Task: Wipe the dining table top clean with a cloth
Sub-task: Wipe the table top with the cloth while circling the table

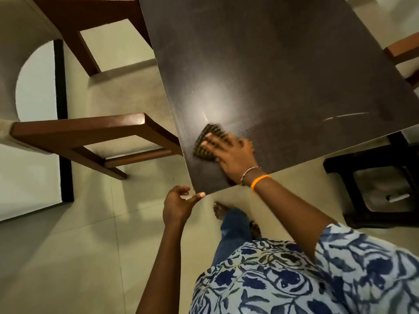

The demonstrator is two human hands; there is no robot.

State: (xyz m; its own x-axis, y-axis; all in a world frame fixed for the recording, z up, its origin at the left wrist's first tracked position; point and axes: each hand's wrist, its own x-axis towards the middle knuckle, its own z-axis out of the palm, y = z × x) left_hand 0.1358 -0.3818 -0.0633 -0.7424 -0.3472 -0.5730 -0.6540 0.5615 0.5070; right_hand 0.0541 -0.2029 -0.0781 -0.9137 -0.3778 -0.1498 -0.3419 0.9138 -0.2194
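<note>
The dark brown dining table top (272, 71) fills the upper middle of the head view, with a glare patch near its centre. A dark patterned cloth (205, 143) lies flat near the table's near left corner. My right hand (229, 155) presses down on the cloth with fingers spread, and its image is motion-blurred. My left hand (179, 205) sits just below that corner, thumb touching the table edge, fingers loosely curled and holding nothing.
A wooden chair (90, 134) stands left of the table, and another chair (74, 21) at the upper left. A chair part (403, 48) pokes in at the right edge. A dark stool (376, 189) stands at lower right. My bare feet (221, 209) are on the tiled floor.
</note>
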